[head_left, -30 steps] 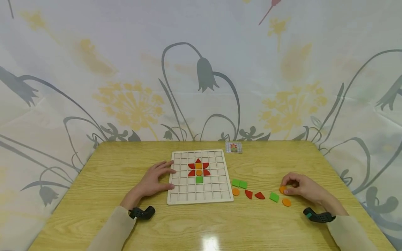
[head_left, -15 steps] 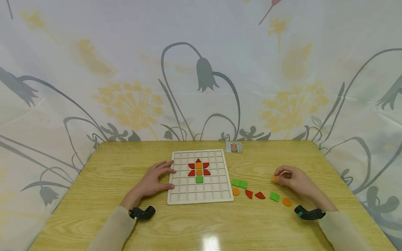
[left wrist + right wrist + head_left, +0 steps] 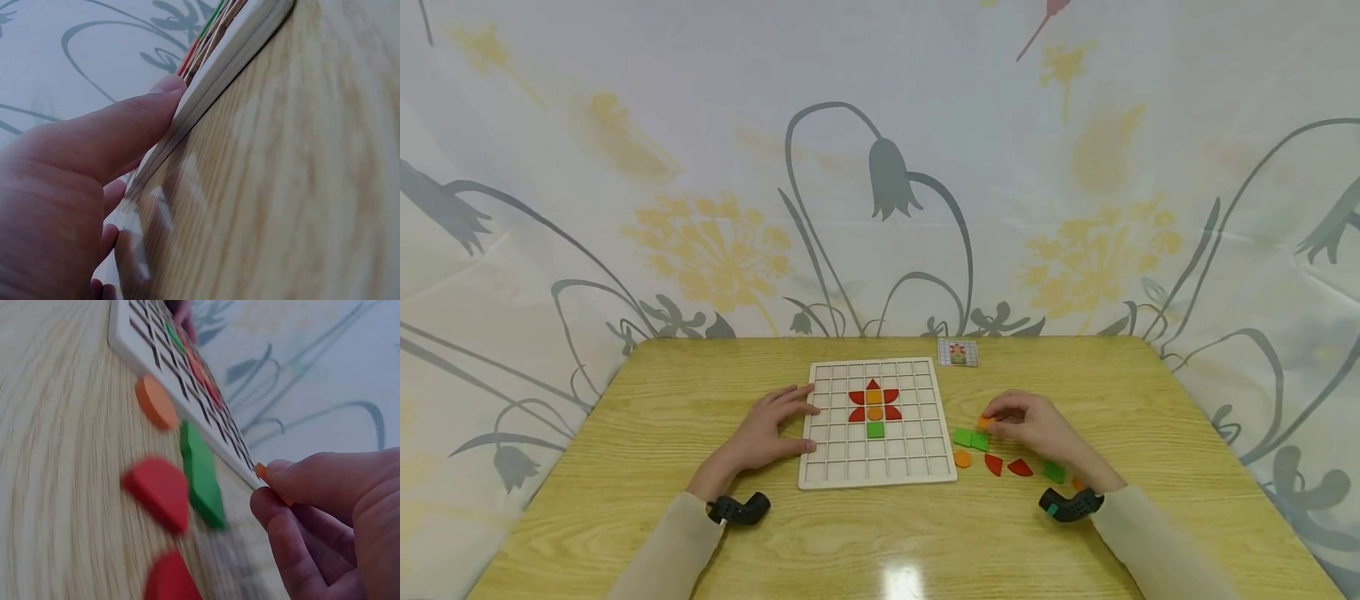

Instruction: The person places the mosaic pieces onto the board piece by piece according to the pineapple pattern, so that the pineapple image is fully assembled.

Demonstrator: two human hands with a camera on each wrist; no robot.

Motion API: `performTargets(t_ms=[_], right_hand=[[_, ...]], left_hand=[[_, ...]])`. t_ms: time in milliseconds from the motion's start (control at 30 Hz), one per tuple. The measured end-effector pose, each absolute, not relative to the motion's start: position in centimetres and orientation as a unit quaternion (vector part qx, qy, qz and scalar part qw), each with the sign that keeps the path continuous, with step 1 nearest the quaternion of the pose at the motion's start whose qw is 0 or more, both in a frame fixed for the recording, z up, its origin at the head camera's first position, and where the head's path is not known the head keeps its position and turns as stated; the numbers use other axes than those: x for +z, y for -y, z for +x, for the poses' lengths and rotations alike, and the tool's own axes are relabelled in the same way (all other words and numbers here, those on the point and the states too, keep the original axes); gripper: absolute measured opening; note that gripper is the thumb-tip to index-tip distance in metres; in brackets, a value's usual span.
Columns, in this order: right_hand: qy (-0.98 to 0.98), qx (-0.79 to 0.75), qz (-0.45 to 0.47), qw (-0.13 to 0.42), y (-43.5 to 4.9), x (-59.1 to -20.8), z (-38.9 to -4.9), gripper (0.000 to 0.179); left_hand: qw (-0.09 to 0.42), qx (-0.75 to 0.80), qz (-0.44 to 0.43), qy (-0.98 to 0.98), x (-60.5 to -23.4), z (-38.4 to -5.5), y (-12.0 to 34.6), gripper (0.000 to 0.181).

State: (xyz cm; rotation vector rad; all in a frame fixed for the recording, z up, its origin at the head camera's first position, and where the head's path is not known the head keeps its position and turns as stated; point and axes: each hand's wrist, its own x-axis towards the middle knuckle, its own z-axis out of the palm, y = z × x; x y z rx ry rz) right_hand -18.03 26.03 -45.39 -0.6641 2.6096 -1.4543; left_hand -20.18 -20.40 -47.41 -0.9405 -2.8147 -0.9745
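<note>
My left hand (image 3: pixel 767 429) rests along the left edge of a white gridded board (image 3: pixel 917 452), its thumb and fingers touching the rim. On the board sit a red triangle (image 3: pixel 873 385), an orange square (image 3: pixel 874 397), an orange disc (image 3: pixel 876 413), a green square (image 3: pixel 876 430) and several red curved pieces (image 3: pixel 892 395). My right hand (image 3: pixel 1030 423) pinches a small orange disc (image 3: pixel 261 470) between thumb and fingertips, mostly covered by them. It is just right of the board, close over two touching green squares (image 3: pixel 963 437).
On the wooden table (image 3: pixel 820 542), right of the board, lie another orange disc (image 3: pixel 962 459), two red quarter-circle pieces (image 3: pixel 993 464) and a green square (image 3: pixel 1054 472). One more orange disc (image 3: pixel 1078 483) is partly hidden by my right wrist. A pattern card (image 3: pixel 958 352) lies behind.
My right hand has lifted the orange disc from the right-hand end of the loose pieces and carried it left towards the board. The left hand and board have stayed put.
</note>
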Motion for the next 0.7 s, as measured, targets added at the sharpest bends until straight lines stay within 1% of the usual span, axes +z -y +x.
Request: performTargets(t_ms=[233, 467, 700], right_hand=[[-0.842, -0.472, -0.258, 0.051, -21.2, -46.0, -19.1, 0.011], [-0.842, -0.448, -0.299, 0.020, -16.8, -46.3, -20.1, 0.007], [-0.841, -0.428, -0.330, 0.001, -14.4, -46.8, -20.6, 0.007]], left_hand=[[0.012, -0.313, -0.302, 0.900, -47.4, -20.2, 20.4, 0.051], [0.011, -0.312, -0.301, 0.901, -47.3, -20.1, 20.4, 0.051], [0.013, -0.309, -0.304, 0.901, -47.3, -20.1, 20.4, 0.050]])
